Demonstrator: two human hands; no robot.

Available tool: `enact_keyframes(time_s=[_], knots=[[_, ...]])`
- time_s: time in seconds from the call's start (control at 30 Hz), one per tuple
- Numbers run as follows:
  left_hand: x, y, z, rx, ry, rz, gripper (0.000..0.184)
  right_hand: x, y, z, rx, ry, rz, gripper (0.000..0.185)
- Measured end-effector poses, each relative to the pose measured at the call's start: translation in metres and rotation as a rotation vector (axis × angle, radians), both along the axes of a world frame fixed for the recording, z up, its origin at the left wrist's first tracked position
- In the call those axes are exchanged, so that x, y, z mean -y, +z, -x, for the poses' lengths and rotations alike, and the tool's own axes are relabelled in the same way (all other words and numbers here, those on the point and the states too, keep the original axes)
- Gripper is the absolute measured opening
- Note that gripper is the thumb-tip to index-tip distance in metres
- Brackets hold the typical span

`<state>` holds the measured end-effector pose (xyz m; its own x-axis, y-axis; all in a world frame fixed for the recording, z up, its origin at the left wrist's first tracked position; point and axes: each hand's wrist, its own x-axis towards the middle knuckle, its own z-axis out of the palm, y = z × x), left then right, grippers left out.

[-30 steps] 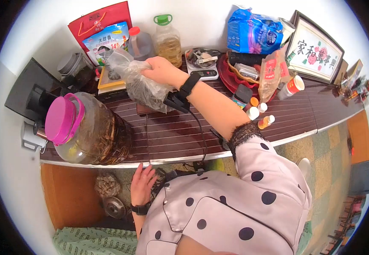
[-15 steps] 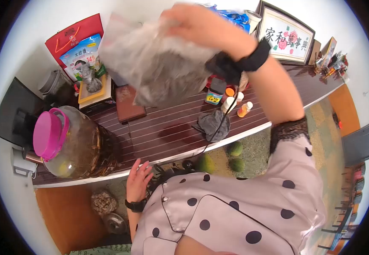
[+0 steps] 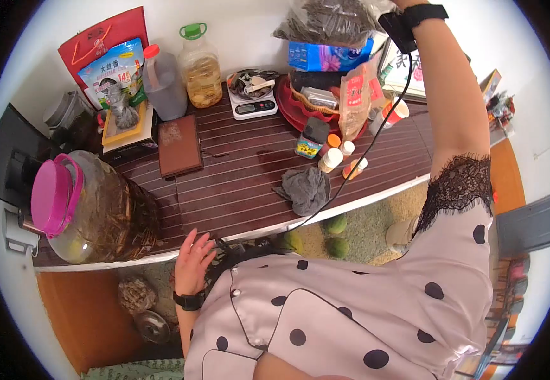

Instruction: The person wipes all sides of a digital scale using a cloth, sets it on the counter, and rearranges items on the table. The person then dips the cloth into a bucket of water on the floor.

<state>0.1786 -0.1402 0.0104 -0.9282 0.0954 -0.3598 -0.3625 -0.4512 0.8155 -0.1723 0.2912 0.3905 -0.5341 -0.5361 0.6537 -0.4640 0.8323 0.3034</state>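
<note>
My right hand (image 3: 405,3) is at the top edge, mostly cut off by the frame, its wrist in a black band. It is at the gathered end of a clear plastic bag (image 3: 329,22) of dark, dried-looking material. The bag is directly above a blue package (image 3: 329,57); whether it rests on it is unclear. My left hand (image 3: 192,263) hangs near the table's front edge with fingers apart and nothing in it. A large jar with a pink lid (image 3: 52,197) stands to its left, dark stick-like pieces inside.
On the striped table (image 3: 224,190) stand a kitchen scale (image 3: 253,109), a green-capped jar (image 3: 200,76), a red-capped jug (image 3: 164,88), a brown box (image 3: 180,145) and several small bottles. A grey cloth (image 3: 306,191) lies near the front edge. A black cable (image 3: 367,149) crosses the view.
My right hand has carried the plastic bag up and to the right, from over the middle of the table to the back. The scale and jars behind it now show. My left hand stays low.
</note>
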Motion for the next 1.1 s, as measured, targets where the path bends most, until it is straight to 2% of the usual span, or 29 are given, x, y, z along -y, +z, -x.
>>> enact_keyframes(time_s=[0.07,0.13,0.27,0.37,0.43,0.47,0.6,0.67,0.7,0.73,0.8,0.83,0.87,1.1], knots=[[0.0,-0.004,0.0,0.009,0.029,-0.008,0.053,-0.017,-0.011,0.024,0.033,-0.029,-0.041,0.024],[-0.002,-0.008,-0.002,0.036,0.049,-0.014,0.054,-0.031,-0.024,0.043,0.181,-0.053,0.054,0.024],[-0.01,-0.001,-0.001,0.059,0.111,0.029,0.055,-0.058,-0.052,0.087,0.06,-0.081,-0.137,0.024],[-0.012,-0.002,-0.001,0.104,0.136,0.047,0.055,-0.063,-0.059,0.088,0.145,-0.025,-0.162,0.022],[-0.013,-0.004,-0.001,0.119,0.143,0.058,0.054,-0.061,-0.054,0.082,0.305,-0.246,-0.216,0.021],[-0.014,-0.003,0.0,0.128,0.142,0.061,0.054,-0.063,-0.052,0.084,0.355,-0.267,-0.204,0.021],[-0.018,0.002,0.005,0.13,0.165,0.09,0.053,-0.067,-0.059,0.097,0.404,-0.445,-0.222,0.021],[-0.018,0.003,0.007,0.128,0.18,0.083,0.053,-0.065,-0.071,0.101,0.377,-0.583,-0.33,0.021],[-0.019,0.004,0.007,0.125,0.187,0.09,0.053,-0.07,-0.079,0.115,0.457,-0.643,-0.36,0.02],[-0.02,0.005,0.008,0.125,0.188,0.096,0.053,-0.075,-0.092,0.119,0.414,-0.631,-0.325,0.017],[-0.021,0.005,0.008,0.126,0.192,0.104,0.052,-0.081,-0.116,0.133,0.444,-0.662,-0.348,0.031],[-0.02,0.005,0.008,0.128,0.196,0.102,0.052,-0.09,-0.13,0.137,0.413,-0.584,-0.409,0.021],[-0.02,0.005,0.007,0.131,0.199,0.098,0.052,-0.072,-0.135,0.117,0.39,-0.57,-0.332,0.021],[-0.018,0.011,0.007,0.146,0.193,0.112,0.051,-0.069,-0.184,0.105,0.569,-0.542,-0.263,0.023]])
